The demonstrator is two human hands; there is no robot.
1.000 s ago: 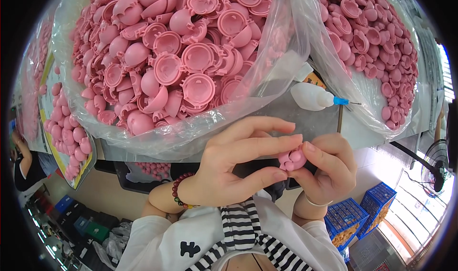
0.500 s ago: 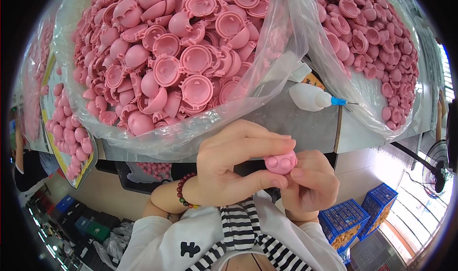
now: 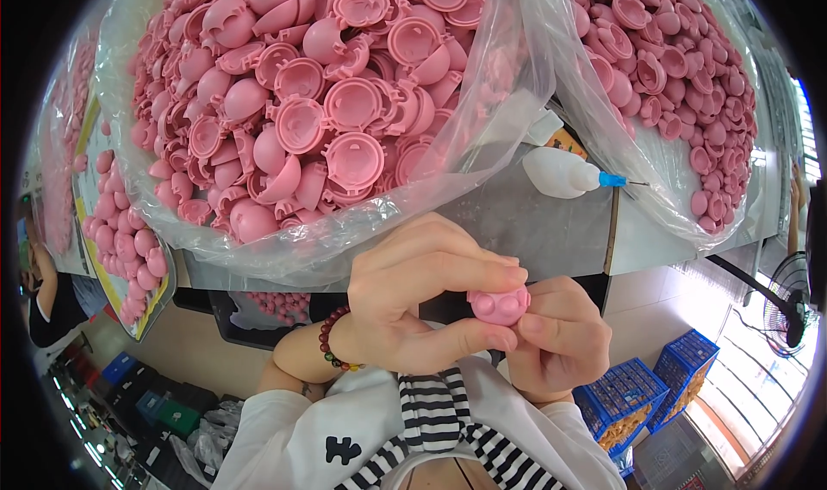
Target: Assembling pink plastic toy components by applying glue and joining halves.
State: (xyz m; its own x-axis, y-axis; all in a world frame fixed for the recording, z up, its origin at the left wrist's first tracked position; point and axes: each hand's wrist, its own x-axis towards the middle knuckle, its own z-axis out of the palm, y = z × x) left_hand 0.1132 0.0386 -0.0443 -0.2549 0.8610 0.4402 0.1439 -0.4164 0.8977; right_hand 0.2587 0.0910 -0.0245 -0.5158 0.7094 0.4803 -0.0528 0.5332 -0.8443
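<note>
A small round pink plastic piece (image 3: 500, 305) with raised bumps sits between my two hands, in front of the table's near edge. My left hand (image 3: 422, 292) pinches it from the left, thumb below and fingers above. From the right, my right hand (image 3: 560, 335) grips its side between thumb and curled fingers; the inner fingers are partly hidden. Beyond the hands, a large heap of pink plastic half shells (image 3: 301, 124) lies in a clear plastic bag (image 3: 345, 249). To its right lies a white squeeze bottle (image 3: 556, 173) with a blue needle tip, on its side.
A second bag of smaller pink shells (image 3: 680, 85) is at the far right. Pink pieces lie on a yellow-edged tray (image 3: 164, 296) at the left. Blue crates (image 3: 620, 399) stand on the floor at the right, near a fan (image 3: 784, 305). Another person's arm (image 3: 43, 274) shows at far left.
The pink piece has turned slightly and shifted a little to the left with my hands. The other person's arm at far left has moved.
</note>
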